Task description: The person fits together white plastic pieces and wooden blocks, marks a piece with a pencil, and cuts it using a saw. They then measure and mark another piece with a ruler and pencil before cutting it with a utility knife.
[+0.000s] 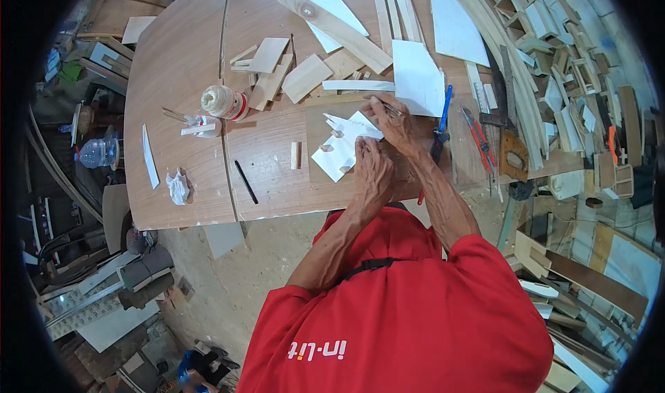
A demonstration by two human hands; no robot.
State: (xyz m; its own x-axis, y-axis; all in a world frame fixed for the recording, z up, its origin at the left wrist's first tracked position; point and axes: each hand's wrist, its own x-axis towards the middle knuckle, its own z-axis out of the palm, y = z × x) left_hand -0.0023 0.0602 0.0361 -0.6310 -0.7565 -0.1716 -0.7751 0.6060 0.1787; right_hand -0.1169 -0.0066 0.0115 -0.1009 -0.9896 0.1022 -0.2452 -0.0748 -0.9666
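A white angular sheet (pixel 335 162) with pointed edges lies on a brown board (pixel 320 124) in front of me. My left hand (pixel 373 159) rests on the sheet's right part, fingers stretched out and pressing down. Just beyond it, my right hand (pixel 392 121) is closed in a pinch around a thin pencil (pixel 392 108) over the sheet's upper right edge; its tip is hard to make out. Small wooden pieces (pixel 324 147) sit on the sheet. A short wood strip (pixel 296 155) lies to the left of the board.
Left are a glue jar (pixel 225 103), a small container with sticks (pixel 201 126), a crumpled tissue (pixel 178 186) and a black pen (pixel 246 182). Wood offcuts (pixel 308 78) and a white panel (pixel 418 78) lie beyond. Blue clamp (pixel 441 126), red pliers (pixel 479 140) and a square (pixel 495 116) are right.
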